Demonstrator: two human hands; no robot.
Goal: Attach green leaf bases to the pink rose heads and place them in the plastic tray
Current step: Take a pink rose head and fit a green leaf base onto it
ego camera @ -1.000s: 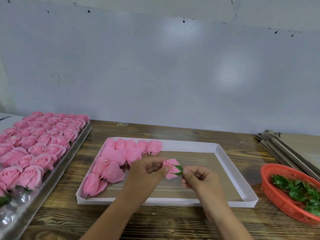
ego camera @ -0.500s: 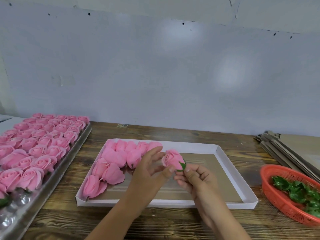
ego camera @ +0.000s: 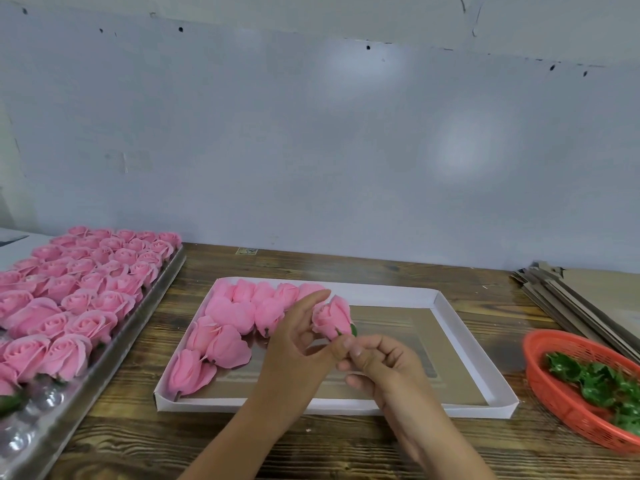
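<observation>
the pink rose head (ego camera: 331, 317) is held above the white tray (ego camera: 446, 315), long axis near upright, tip leaning up and right, green leaf base (ego camera: 353, 330) at its bottom. right hand (ego camera: 381, 362) grip pinches the base; left hand (ego camera: 294, 341) fingers are relaxed and spread beside the rose.
</observation>
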